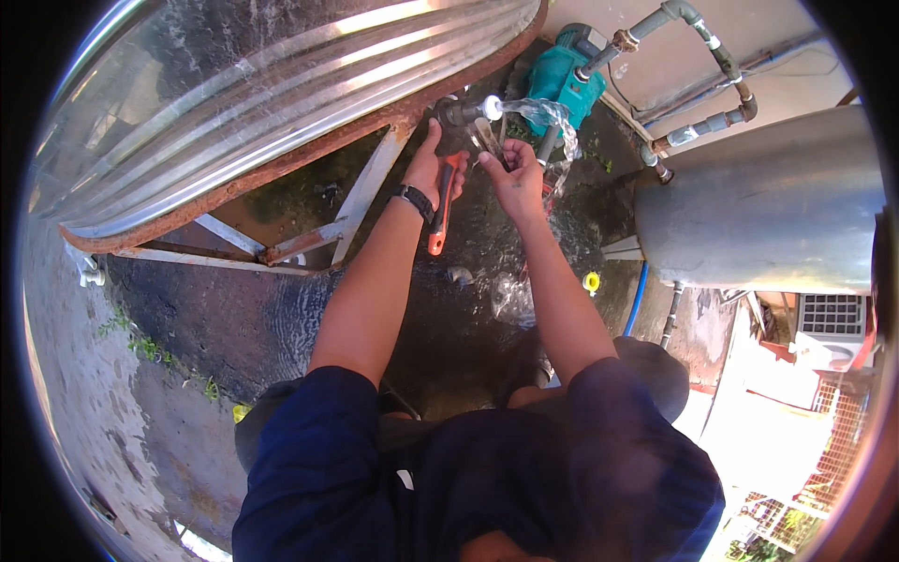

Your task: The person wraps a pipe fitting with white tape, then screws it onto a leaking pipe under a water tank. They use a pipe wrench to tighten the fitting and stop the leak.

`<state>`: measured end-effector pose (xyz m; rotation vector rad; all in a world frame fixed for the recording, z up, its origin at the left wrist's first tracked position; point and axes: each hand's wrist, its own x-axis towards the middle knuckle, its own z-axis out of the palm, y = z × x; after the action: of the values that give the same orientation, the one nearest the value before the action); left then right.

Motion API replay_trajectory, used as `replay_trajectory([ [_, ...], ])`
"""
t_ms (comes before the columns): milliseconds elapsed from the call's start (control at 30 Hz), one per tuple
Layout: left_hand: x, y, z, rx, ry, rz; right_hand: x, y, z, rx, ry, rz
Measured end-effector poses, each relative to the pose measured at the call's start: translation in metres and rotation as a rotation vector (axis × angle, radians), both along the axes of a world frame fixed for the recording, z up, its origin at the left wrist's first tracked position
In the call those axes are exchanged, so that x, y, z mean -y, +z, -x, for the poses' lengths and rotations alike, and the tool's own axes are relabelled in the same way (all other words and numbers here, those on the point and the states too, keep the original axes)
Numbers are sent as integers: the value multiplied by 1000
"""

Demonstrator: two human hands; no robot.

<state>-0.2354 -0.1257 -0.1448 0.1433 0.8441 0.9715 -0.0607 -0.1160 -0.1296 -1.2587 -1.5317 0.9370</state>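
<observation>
My left hand (426, 175), with a dark watch on the wrist, is closed around an orange-and-black-handled wrench (437, 234), its handle pointing down toward me. The wrench's upper end lies by a dark pipe fitting (456, 114) under the tank's rim, where the two are hard to tell apart. Water (538, 110) pours rightward from the fitting's white open end (492, 108) and falls in an arc. Just below that outlet, my right hand (517, 183) pinches a short, pale brownish-grey piece (487, 139), whose kind I cannot make out.
A ribbed metal tank (281, 103) on a rusty frame (370, 183) fills the upper left. Behind the water stands a green pump (567, 84) with grey pipes (698, 23). A steel tank (758, 206) is at right. On the wet floor lie a grey fitting (460, 275) and a yellow ring (591, 282).
</observation>
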Motion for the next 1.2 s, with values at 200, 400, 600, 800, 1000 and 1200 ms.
replay_trajectory([
  [200,0,-2,1,9,-16,-18,-11,15,-2,-35,117,-50],
  [400,1,-1,-1,-10,-8,5,-10,18,-7,-45,153,9],
  [600,1,1,0,-6,0,21,-3,20,-7,-48,208,15],
  [800,1,2,-1,-27,1,-20,0,32,-6,-2,182,68],
  [1000,2,3,-7,-24,61,33,16,33,12,176,-7,75],
  [1200,-1,-2,-10,-25,88,40,13,50,9,-30,223,457],
])
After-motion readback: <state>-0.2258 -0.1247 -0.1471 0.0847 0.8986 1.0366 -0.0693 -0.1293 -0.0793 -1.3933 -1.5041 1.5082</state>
